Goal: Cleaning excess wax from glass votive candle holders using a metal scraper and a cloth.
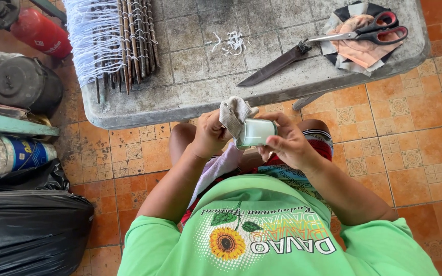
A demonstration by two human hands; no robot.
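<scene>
Glass jar (256, 133), small, clear and holding a pale whitish fill, lies on its side between the 2 hands, raised above the lap and just short of the near table edge. Right hand (288, 143) is wrapped around the jar, fingers curled over its far end and thumb under it; the grip is narrow and firm. Left hand (210, 134) is closed on a grey-white folded cloth (235, 111), which it presses against the jar's open end. Cloth and jar are touching; a loose tail of the cloth hangs down from the left hand toward the lap.

Step in hand, as judged from this posture: wiping the jar's mouth or outer wall with the cloth. The next move would call for the right hand to turn the jar while the left hand keeps the cloth pressed to the glass, with the grip held firm, since smooth glass may slip.

Beyond both hands stands a grey, worn concrete-topped table (195, 97). On it, past the right hand, lie a dark long-bladed knife (277, 64) and red-handled steel scissors (367, 31) resting on a pile of fabric scraps (356, 53). Past the left hand lies a bundle of brown sticks wound with white thread (116, 41), and white thread clippings (231, 42) lie between.
</scene>
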